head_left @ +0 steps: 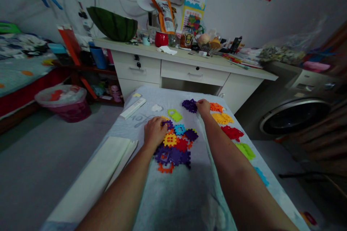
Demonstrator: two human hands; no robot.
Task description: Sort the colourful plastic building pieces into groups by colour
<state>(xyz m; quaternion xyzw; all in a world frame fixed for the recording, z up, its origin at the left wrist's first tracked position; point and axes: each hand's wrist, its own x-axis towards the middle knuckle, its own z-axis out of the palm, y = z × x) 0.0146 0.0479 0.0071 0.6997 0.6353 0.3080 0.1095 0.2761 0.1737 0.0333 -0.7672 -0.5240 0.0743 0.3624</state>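
Observation:
Plastic interlocking tiles in several colours lie on a cloth-covered table (173,198). My left hand (154,131) is closed with its fingertips on a purple tile (168,125) at the upper left of a mixed heap. In that heap are a blue tile (179,129), a yellow tile (170,139), a red tile (181,145) and several purple ones. My right hand (203,108) reaches farther out, fingers pinched at the right edge of a purple tile pile (189,105). Whether it grips one of those tiles is hidden. A lime green tile (175,115) lies beyond the heap.
Along the table's right side lie orange (216,107), yellow (222,118), red (232,133), green (245,150) and blue (261,176) tile piles. White folded boards (94,177) and a white narrow box (132,108) occupy the left. Behind stands a white desk (141,66); a washing machine (292,104) is at right.

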